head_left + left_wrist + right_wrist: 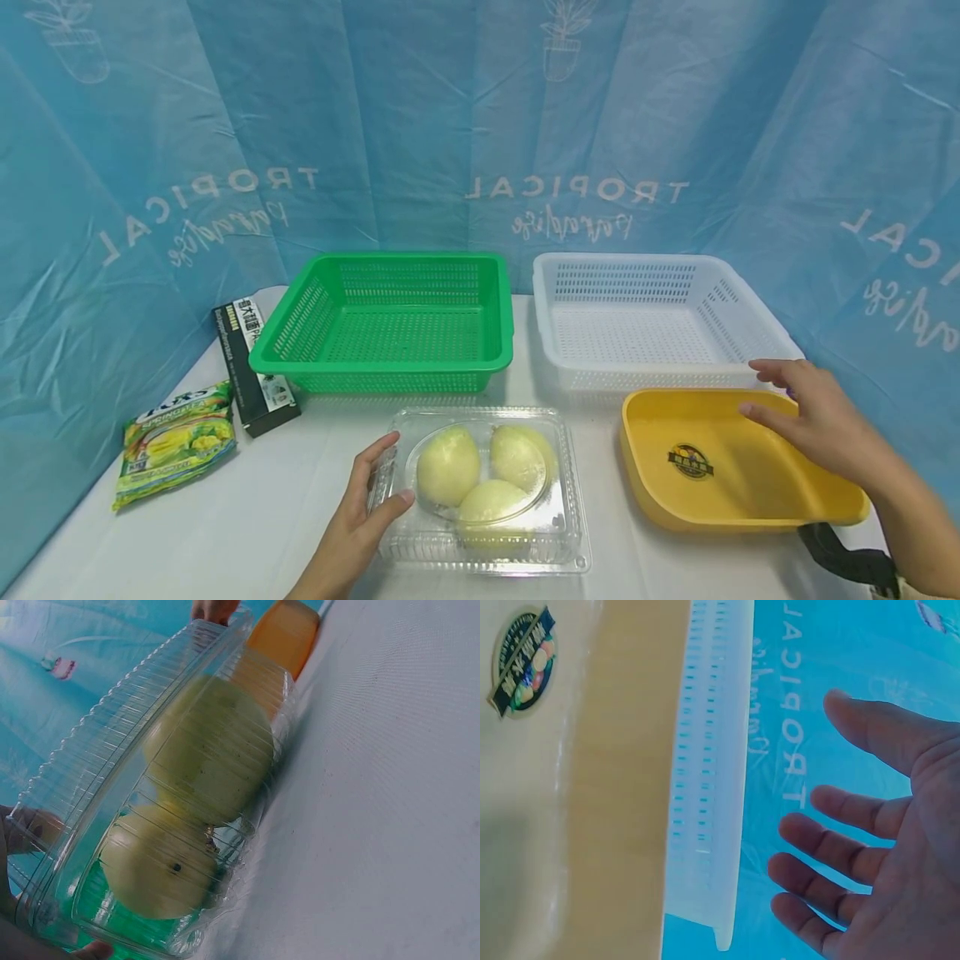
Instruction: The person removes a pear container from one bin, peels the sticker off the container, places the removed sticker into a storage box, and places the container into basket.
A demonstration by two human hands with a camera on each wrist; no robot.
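Clear box (558,546) of fruit (448,467) sits well in from the left edge of the surface (292,508); left hand (360,510) touches it, fingers spread; right hand (817,421) hovers wide-fingered over the yellow tray (667,496).

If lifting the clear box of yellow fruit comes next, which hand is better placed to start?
Left, most likely: the left hand is right at the left side of the clear box. The right hand hovers over the yellow tray, well apart from the box and holding nothing.
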